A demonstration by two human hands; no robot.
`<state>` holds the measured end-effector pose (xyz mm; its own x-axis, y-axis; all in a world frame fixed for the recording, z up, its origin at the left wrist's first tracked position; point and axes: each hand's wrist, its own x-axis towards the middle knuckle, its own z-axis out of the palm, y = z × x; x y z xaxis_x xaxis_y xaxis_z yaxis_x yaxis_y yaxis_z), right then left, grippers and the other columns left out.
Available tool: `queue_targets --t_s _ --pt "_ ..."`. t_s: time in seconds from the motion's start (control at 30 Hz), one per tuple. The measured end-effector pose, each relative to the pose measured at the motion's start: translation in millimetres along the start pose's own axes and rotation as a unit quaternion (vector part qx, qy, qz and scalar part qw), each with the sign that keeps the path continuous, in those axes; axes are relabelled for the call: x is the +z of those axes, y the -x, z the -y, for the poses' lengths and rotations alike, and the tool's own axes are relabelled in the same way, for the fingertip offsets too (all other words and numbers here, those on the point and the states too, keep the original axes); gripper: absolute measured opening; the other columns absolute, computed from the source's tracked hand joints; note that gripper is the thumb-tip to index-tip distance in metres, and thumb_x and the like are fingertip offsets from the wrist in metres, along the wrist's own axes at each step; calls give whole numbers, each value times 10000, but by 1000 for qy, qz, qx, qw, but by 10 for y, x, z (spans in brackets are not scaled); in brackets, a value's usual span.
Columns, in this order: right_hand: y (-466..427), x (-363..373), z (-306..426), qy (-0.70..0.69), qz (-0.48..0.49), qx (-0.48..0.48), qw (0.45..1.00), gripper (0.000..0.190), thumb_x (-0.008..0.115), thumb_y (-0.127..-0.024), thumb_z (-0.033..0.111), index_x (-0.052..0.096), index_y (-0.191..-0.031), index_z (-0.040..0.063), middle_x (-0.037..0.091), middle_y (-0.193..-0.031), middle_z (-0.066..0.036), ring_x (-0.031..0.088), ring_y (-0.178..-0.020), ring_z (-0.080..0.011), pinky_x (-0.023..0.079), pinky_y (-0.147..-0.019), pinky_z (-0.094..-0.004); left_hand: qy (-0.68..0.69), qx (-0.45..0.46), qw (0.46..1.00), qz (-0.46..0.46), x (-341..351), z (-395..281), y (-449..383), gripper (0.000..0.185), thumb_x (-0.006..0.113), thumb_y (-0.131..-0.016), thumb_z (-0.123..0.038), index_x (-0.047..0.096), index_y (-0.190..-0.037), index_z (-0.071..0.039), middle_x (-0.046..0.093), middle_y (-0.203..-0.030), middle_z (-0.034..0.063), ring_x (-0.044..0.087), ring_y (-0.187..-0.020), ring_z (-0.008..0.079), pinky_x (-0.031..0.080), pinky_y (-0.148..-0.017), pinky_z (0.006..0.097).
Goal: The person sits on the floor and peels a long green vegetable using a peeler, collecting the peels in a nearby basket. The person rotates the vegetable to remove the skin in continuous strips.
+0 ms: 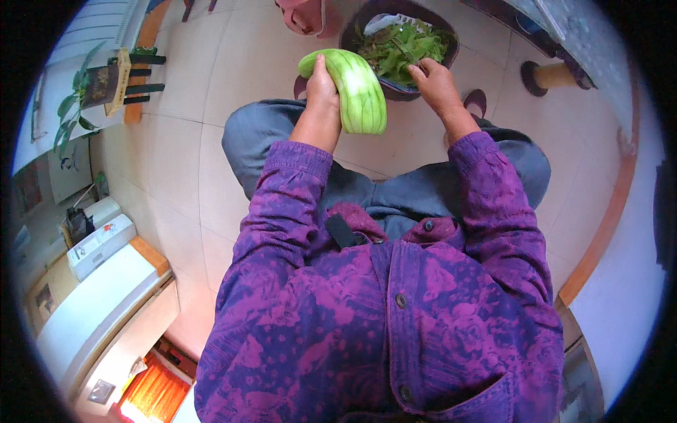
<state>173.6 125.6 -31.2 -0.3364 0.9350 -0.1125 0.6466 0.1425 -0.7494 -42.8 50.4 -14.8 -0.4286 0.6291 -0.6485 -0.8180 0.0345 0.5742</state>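
A long pale-green gourd or similar vegetable [360, 90], with darker green stripes, curves over my left hand [323, 87]. My left hand grips it from the left side, thumb pointing up along it. My right hand [435, 84] hangs over the near right rim of a dark bin [454, 50], its thumb and forefinger close together. Whether anything small is between those fingertips cannot be made out. Green leaves and peelings [410, 47] and a white plastic bag [394, 22] fill the bin, which stands on the floor beyond my knees.
A pink container [302, 16] stands left of the bin. At the right is a table with a yellowish leg [556, 75]. A potted plant's leaves [66, 113] and a box [117, 82] are at upper left, a white cabinet [106, 301] at lower left.
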Motion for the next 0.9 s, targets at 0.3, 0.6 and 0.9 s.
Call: queue_targets --t_s 0.3,0.6,0.9 --pt "306 -290 571 -153 79 -67 983 289 579 -968 307 619 -962 20 576 -681 -34 531 -576 -132 428 -519 -291 -16 -9 998 64 -27 -41 19 505 434 -999 -458 571 -1152 4 665 -1071 170 666 -925 314 557 -827 463" --pt "918 -491 874 -123 75 -234 962 167 620 -927 203 582 -917 41 589 -787 -185 590 -723 -400 473 -612 -437 3 -27 995 95 -233 -79 -148 490 477 -991 -444 559 -1152 12 666 -1063 161 672 -922 300 557 -838 439" --pt "809 -410 849 -29 34 -321 946 189 623 -916 202 523 -841 59 572 -743 -147 599 -708 -368 473 -597 -460 -18 2 999 42 -133 -64 -75 470 476 -994 -429 556 -1151 6 662 -1082 160 665 -954 301 548 -860 440"
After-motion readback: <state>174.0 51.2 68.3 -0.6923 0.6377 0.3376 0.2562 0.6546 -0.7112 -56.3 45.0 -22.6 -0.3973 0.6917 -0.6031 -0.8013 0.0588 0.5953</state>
